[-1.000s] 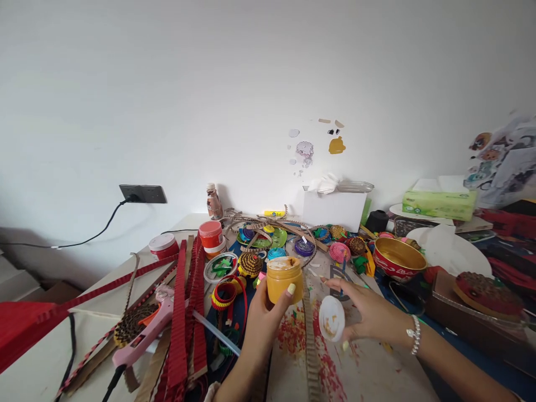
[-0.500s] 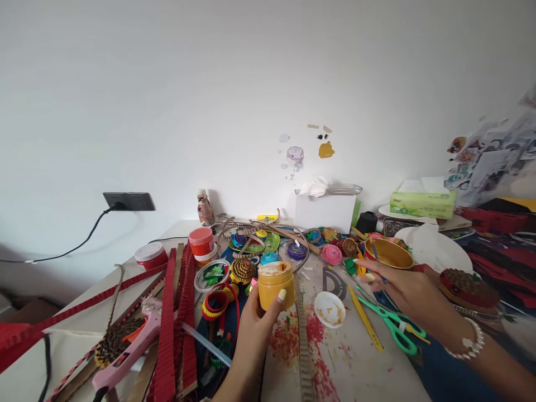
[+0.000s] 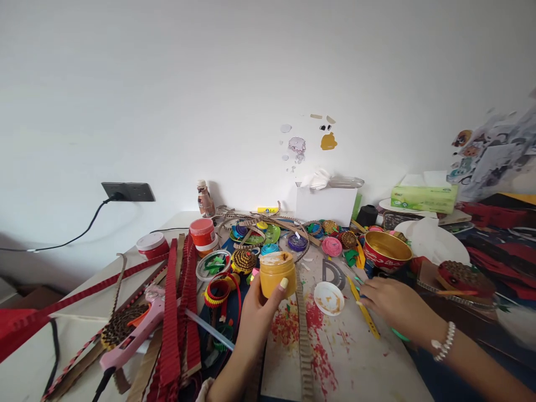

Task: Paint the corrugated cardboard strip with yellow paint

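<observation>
My left hand [image 3: 262, 321] grips an open jar of yellow-ochre paint [image 3: 278, 277], its thumb across the front. Pale smears mark the jar's rim. To its right, a white lid [image 3: 329, 298] with yellow stains lies inside up on the table. My right hand [image 3: 397, 307] is low over the table with its fingers bent together; whatever is in them is hidden. Beside its fingertips lies a yellow cutter-like tool [image 3: 365, 316]. Beneath the hand, a green scissor handle [image 3: 401, 335] partly shows.
A gold-lined red bowl [image 3: 387, 251] stands behind my right hand. Coiled corrugated-paper discs [image 3: 332, 246] and a grey protractor [image 3: 333, 273] lie mid-table. Red corrugated strips [image 3: 170, 318], a pink glue gun [image 3: 136, 329] and red paint jars [image 3: 202, 231] crowd the left.
My right hand has come down and toward me from beside the bowl, now covering most of the scissors. The blue stick at its fingers no longer shows. My left hand still holds the jar.
</observation>
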The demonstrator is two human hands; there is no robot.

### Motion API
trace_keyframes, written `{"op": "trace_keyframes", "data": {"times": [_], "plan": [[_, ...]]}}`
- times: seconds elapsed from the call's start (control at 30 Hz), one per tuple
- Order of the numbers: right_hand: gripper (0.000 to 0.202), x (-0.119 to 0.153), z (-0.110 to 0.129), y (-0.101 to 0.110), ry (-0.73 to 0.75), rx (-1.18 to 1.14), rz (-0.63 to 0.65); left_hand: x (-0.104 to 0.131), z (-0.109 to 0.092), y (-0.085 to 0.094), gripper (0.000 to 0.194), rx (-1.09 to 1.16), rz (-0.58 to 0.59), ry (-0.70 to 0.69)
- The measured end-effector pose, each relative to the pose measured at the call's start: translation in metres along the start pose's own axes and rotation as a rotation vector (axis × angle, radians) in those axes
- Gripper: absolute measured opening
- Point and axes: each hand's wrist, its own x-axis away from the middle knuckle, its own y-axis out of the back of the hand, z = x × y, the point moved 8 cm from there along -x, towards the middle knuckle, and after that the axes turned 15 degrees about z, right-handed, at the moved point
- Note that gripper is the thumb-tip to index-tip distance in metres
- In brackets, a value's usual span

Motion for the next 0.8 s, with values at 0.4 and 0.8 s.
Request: {"op": "trace_keyframes", "data": {"times": [0.4,0.8], "plan": [[0.019,-0.052,0.022,-0.01,-0.147,-0.026,0.023,-0.002,0.002,0.002,0.055,0.003,0.012,-0.005],[0.058,-0.016,0.031,-0.039,-0.051,-0.004,0.021,-0.001,0.001,0.002,0.056,0.002,0.015,-0.004]]}}
